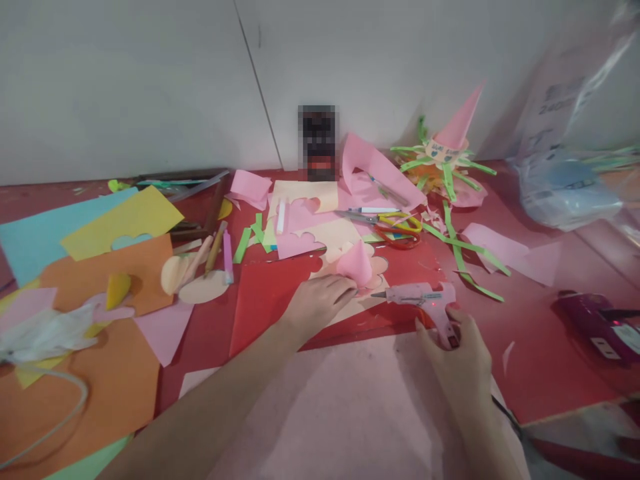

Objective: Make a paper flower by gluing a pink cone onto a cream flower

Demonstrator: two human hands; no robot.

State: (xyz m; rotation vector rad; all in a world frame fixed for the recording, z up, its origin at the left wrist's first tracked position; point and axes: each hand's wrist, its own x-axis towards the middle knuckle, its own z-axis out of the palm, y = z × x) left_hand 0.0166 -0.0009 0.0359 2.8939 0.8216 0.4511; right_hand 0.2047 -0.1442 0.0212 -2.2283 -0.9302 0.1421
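My right hand (463,347) is wrapped round the handle of a pink hot glue gun (415,292), its nozzle pointing left. A small red light glows on the gun. In front of the nozzle stands a small pink paper cone (356,262) on a pale scalloped paper piece (379,265). The fingers of my left hand (325,300) are bent together against the cone's lower left side. My fingertips are partly hidden there. Beneath these lies a red sheet (275,293) on the red table.
Scissors (393,223) with yellow and orange handles and a pen (375,210) lie behind the cone. A paper hat-like craft (450,150) with green strips stands at back right. Orange sheets (105,367) spread at left. A magenta device (600,327) sits at right.
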